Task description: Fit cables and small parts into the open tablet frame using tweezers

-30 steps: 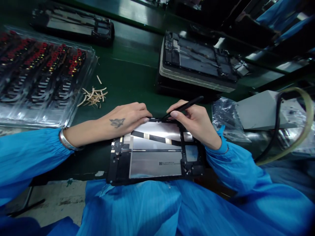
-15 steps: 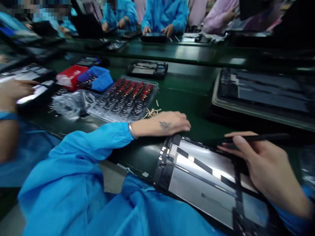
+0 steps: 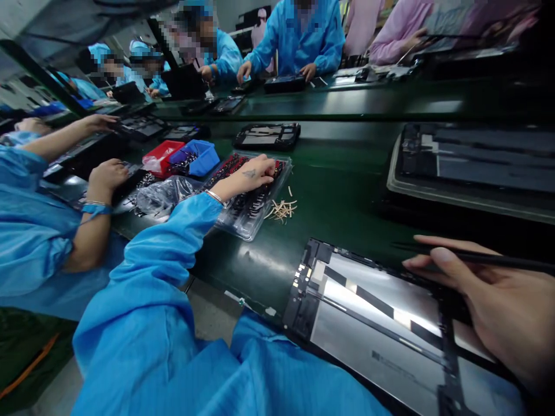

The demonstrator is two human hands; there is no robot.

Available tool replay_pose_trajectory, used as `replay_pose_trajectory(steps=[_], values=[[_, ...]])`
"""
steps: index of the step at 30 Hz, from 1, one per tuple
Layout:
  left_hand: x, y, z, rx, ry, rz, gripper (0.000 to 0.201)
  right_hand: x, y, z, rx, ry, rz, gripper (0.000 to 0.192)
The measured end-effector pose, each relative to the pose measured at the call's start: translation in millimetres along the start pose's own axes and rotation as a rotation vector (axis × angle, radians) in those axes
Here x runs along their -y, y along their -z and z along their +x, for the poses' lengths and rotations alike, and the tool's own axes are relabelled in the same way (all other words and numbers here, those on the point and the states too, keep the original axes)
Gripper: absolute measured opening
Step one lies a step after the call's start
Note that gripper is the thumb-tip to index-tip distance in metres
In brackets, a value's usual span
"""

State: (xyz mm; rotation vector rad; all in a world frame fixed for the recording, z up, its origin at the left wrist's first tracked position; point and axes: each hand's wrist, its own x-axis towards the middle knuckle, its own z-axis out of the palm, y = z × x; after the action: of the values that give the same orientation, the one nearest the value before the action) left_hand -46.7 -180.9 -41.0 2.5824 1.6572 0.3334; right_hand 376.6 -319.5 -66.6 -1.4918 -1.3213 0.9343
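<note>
An opened tablet back [image 3: 373,323] with silver panels and a black frame lies at the near edge of the green bench. My right hand [image 3: 489,306] rests on its right side and holds a thin black stylus tool [image 3: 498,258] pointing left. My left hand [image 3: 251,171] is stretched far out to the left, fingers down on a clear plastic tray [image 3: 255,216] filled with rows of small black and red parts. Whether its fingers hold a part is hidden.
Pale peeled strips [image 3: 281,209] lie beside the tray. Red [image 3: 158,155] and blue bins [image 3: 199,156], a crumpled plastic bag [image 3: 162,196], another tablet frame [image 3: 266,136] and a stacked tablet [image 3: 472,167] sit on the bench. A co-worker's arms [image 3: 97,190] work at my left; other people sit across.
My view swung up and left. My left hand left the tablet's top edge and reached out to the parts tray. My right hand stayed on the tablet with the stylus.
</note>
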Motion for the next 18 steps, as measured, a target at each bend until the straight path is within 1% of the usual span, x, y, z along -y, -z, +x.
replay_pose_trajectory(steps=[3,6,9,12,14,15,18], values=[[1.5,-2.3,2.9,0.009,-0.011,0.003,0.008,12.7,-1.1,-2.2,-0.002,-0.084,0.009,0.022],[5.5,-2.5,3.2,0.009,-0.015,0.017,0.006,19.4,-1.8,-2.3,0.006,-0.066,-0.025,0.032],[3.8,0.9,-1.7,0.011,-0.018,0.023,0.005,20.9,-3.1,-2.0,0.006,-0.056,0.011,0.042],[-2.4,7.1,-10.1,0.026,-0.020,0.000,0.013,18.6,-3.4,-2.2,0.016,-0.056,0.053,0.044],[-4.5,13.5,-15.0,0.035,-0.023,-0.021,0.018,17.3,-1.7,-3.1,0.023,0.006,0.000,0.038],[-4.5,18.0,-16.9,0.035,-0.021,-0.029,0.019,17.9,-0.3,-4.0,0.027,0.071,-0.057,0.034],[-5.8,39.0,-22.0,0.024,0.014,-0.003,0.020,28.0,1.6,-8.0,0.044,0.365,-0.224,0.026]])
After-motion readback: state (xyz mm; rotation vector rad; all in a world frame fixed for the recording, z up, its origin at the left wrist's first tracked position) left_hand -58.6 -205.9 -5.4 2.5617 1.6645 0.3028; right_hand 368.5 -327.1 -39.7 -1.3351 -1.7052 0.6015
